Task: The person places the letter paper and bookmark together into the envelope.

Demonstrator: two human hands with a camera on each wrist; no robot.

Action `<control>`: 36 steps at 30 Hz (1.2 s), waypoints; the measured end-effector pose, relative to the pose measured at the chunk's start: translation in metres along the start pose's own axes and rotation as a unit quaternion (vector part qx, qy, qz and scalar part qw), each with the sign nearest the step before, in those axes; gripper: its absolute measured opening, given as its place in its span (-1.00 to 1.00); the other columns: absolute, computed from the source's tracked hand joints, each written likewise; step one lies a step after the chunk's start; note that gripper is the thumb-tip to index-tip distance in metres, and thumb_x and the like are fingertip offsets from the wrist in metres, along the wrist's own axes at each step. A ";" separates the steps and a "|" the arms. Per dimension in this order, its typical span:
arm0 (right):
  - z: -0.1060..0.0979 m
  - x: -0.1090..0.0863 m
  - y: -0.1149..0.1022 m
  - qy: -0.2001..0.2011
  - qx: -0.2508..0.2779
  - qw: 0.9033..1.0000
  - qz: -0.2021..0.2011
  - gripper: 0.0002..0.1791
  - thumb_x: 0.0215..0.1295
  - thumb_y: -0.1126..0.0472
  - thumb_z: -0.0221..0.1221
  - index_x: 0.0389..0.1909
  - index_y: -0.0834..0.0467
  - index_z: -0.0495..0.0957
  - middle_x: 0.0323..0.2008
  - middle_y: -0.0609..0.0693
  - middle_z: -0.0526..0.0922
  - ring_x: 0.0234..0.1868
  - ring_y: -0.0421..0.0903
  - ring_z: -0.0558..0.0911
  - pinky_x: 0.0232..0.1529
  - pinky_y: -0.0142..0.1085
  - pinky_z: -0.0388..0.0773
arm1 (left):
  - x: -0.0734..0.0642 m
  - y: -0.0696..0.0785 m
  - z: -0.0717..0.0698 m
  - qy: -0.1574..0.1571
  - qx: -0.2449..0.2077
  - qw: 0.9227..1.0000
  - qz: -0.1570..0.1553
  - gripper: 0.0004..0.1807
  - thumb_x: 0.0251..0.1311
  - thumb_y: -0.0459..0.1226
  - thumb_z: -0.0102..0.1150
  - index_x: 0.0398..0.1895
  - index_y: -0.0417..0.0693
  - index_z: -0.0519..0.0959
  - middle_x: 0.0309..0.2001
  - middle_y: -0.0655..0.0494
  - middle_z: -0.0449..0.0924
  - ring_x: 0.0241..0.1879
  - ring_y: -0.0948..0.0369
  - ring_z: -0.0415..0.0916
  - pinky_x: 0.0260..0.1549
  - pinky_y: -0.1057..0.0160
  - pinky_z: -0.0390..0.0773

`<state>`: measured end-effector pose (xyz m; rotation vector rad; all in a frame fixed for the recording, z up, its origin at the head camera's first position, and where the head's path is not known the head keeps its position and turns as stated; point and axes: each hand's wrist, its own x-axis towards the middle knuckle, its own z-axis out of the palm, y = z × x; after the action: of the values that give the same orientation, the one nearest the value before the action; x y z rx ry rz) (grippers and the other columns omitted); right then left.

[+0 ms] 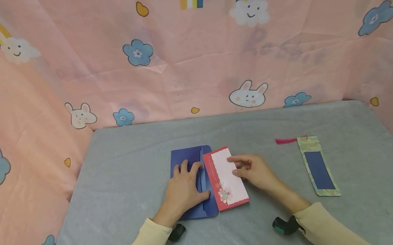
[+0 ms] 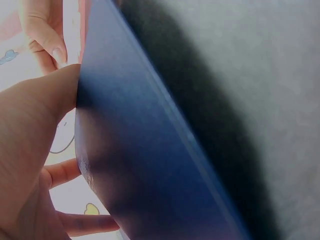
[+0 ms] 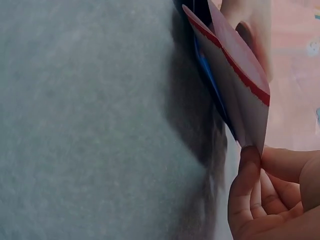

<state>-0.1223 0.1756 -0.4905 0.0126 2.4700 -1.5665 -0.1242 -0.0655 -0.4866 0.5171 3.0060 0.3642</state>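
A dark blue envelope (image 1: 185, 155) lies on the cloth with its flap edge toward the right. My left hand (image 1: 182, 191) rests on it with fingers spread, fingertips and thumb touching near the flap. In the left wrist view the envelope (image 2: 135, 130) fills the middle, beside the hand (image 2: 25, 145). A pink and red folded greeting card (image 1: 230, 178) with a flower design sits just right of the envelope. Thumb and forefinger of my right hand (image 1: 258, 173) pinch its right edge. The right wrist view shows the card (image 3: 246, 112) slightly parted at its end.
To the right lies a green bookmark (image 1: 308, 144) with a dark blue panel and a pink tassel (image 1: 285, 140). Grey cloth (image 1: 127, 152) covers the table. A pink printed curtain (image 1: 182, 85) stands behind and at both sides.
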 end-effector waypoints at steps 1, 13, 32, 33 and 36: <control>0.000 0.000 0.000 -0.001 -0.005 1.000 0.001 -0.56 0.24 0.29 0.29 0.17 0.12 0.60 -0.19 0.15 0.59 -0.56 -0.17 0.41 -0.46 -0.41 0.46 | 0.000 0.000 0.000 0.000 0.000 1.000 0.000 -0.13 -0.11 0.20 0.39 0.33 0.20 0.36 0.34 -0.23 0.36 0.26 -0.27 0.37 -0.12 -0.20 0.64; 0.004 0.011 -0.006 -0.003 -0.028 1.000 -0.008 -0.59 0.24 0.30 0.29 0.14 0.15 0.63 -0.25 0.13 0.63 -0.53 -0.12 0.47 -0.45 -0.37 0.50 | 0.001 -0.001 -0.001 -0.002 0.005 1.000 0.006 -0.14 -0.11 0.20 0.39 0.32 0.22 0.37 0.32 -0.22 0.38 0.24 -0.27 0.39 -0.13 -0.19 0.65; 0.018 0.012 -0.013 0.020 -0.049 0.998 -0.029 -0.62 0.24 0.29 0.30 0.10 0.16 0.65 -0.45 0.07 0.54 -0.63 -0.14 0.44 -0.58 -0.39 0.44 | -0.001 -0.002 -0.006 -0.008 0.006 0.999 0.035 -0.34 0.10 0.04 0.25 0.32 0.17 0.42 0.25 -0.23 0.44 0.22 -0.31 0.41 -0.12 -0.19 0.65; 0.019 0.012 -0.013 0.023 -0.050 0.998 -0.031 -0.62 0.24 0.29 0.31 0.10 0.16 0.65 -0.44 0.07 0.53 -0.63 -0.14 0.44 -0.58 -0.39 0.44 | -0.001 -0.002 -0.006 -0.008 0.007 0.999 0.036 -0.35 0.11 0.02 0.23 0.32 0.18 0.42 0.25 -0.23 0.44 0.22 -0.31 0.42 -0.13 -0.18 0.65; 0.021 0.010 -0.013 0.026 -0.058 0.997 -0.034 -0.61 0.23 0.29 0.31 0.10 0.16 0.65 -0.42 0.07 0.52 -0.62 -0.14 0.45 -0.57 -0.40 0.45 | -0.001 -0.002 -0.005 -0.006 0.006 0.999 0.035 -0.39 0.14 0.01 0.21 0.31 0.18 0.43 0.26 -0.23 0.44 0.23 -0.31 0.41 -0.12 -0.19 0.65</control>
<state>-0.1301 0.1497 -0.4891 -0.0515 2.6242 -1.4631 -0.1244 -0.0692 -0.4820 0.6237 2.9857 0.3448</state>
